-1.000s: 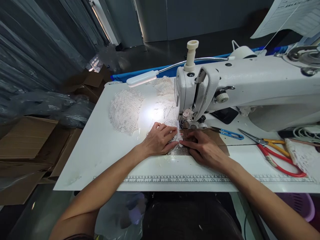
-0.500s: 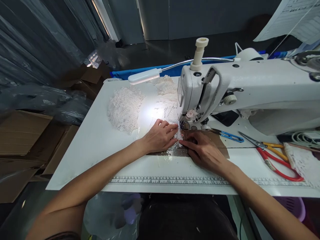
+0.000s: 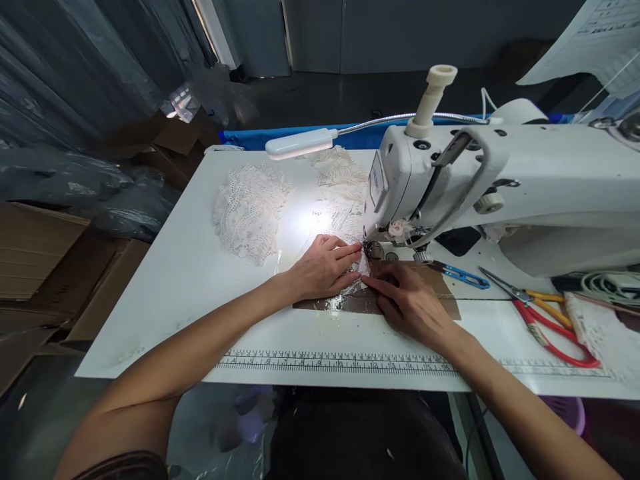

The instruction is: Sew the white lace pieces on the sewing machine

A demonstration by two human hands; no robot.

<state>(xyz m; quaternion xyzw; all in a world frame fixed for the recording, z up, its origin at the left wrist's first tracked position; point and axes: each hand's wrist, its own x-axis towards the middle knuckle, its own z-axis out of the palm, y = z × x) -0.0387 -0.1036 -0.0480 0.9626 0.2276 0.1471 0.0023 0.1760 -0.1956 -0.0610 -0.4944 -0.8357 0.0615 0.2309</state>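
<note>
My left hand (image 3: 327, 268) lies flat with its fingers stretched over white lace fabric (image 3: 345, 220), pressing it down left of the needle area of a white sewing machine (image 3: 395, 180). From the other side, my right hand (image 3: 407, 297) touches the near end of the white lace strip (image 3: 365, 265) with its index fingertip. Its thumb stays apart from that fingertip and the other fingers bend inward. Both hands rest over a brown sheet (image 3: 440, 291) on the machine bed. The presser foot and needle are too small to make out clearly.
A heap of white lace (image 3: 253, 213) lies left on the white table (image 3: 175, 293). Blue thread snips (image 3: 465, 275) and red-and-yellow-handled scissors (image 3: 550, 320) lie right. A lit lamp (image 3: 300, 143) hangs above. A printed ruler (image 3: 350, 363) runs along the front edge; cardboard boxes (image 3: 40, 260) stand left.
The view has shifted slightly, so the machine appears farther right. Both hands stay at the lace beside the needle area, with little visible movement of their fingers.
</note>
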